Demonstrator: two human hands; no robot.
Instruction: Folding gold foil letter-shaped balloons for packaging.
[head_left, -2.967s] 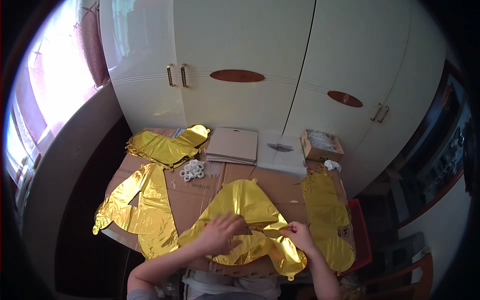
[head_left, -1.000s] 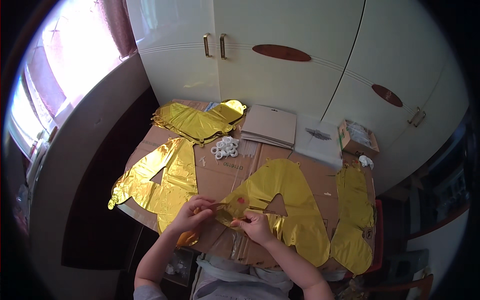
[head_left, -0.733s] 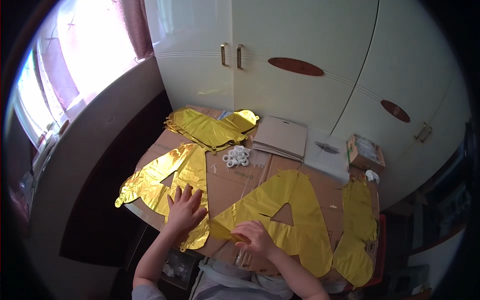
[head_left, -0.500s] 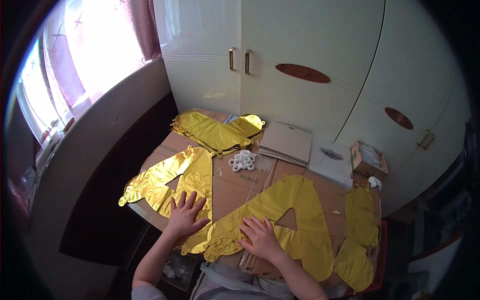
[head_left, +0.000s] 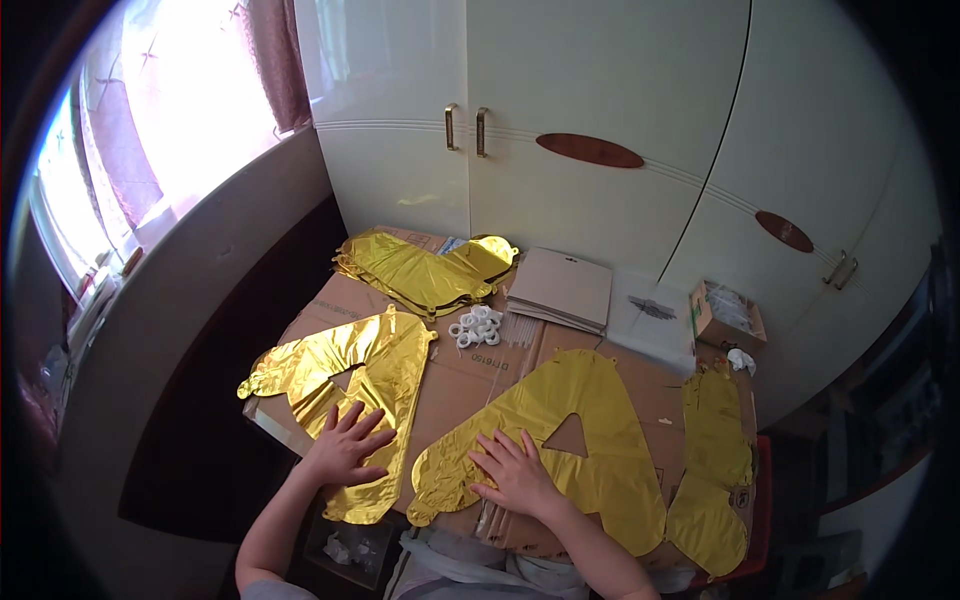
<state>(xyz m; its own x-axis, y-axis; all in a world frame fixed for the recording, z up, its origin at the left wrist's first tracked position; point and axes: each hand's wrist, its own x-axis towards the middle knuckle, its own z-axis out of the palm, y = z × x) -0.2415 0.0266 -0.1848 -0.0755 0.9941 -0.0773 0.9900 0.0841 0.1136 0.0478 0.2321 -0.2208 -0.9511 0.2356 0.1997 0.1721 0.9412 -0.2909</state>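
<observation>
My left hand (head_left: pixel 350 448) lies with spread fingers on the lower part of a flat, shiny gold foil balloon (head_left: pixel 393 385), shaped like a letter with a triangular hole. To its right, a similar gold foil balloon (head_left: pixel 622 450) is laid out flat, its surface looking duller. My right hand (head_left: pixel 516 474) rests on that one's left leg, beside the hole, fingers extended. A narrow strip of cardboard (head_left: pixel 455 395) shows between the two balloons. Neither hand grips anything.
Folded gold foil balloons (head_left: pixel 425 275) are piled at the back left. White ribbon rings (head_left: pixel 477 327), clear straws (head_left: pixel 521 328) and stacked grey-beige cards (head_left: pixel 562 287) lie near the back. Another gold foil piece (head_left: pixel 715 450) sits at the right edge, below a small open box (head_left: pixel 728 315).
The left balloon has slid left under my left hand, and its lower end now lies apart from the right balloon. My right hand stays on the right balloon. The view has shifted slightly.
</observation>
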